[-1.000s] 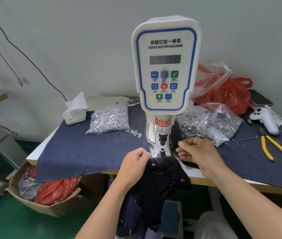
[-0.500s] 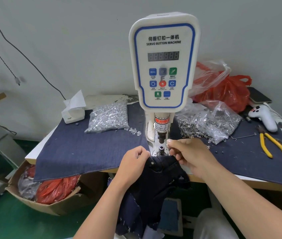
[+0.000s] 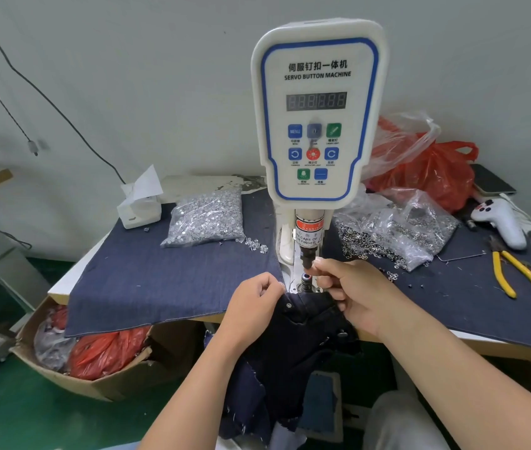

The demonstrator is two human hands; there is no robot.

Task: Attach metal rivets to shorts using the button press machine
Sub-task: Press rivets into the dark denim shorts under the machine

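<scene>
Seat rivet (image 3: 314, 267), pinched in right hand (image 3: 351, 292), squarely on die (image 3: 305, 281) under press (image 3: 317, 112), keeping fingertips clear of punch, while left hand (image 3: 253, 303) grips shorts (image 3: 303, 332) just before die.

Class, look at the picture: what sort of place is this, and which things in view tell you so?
Probably a small garment workshop: a servo button machine stands on the bench, bags of metal rivets lie beside it, and dark shorts hang under its press.
</scene>
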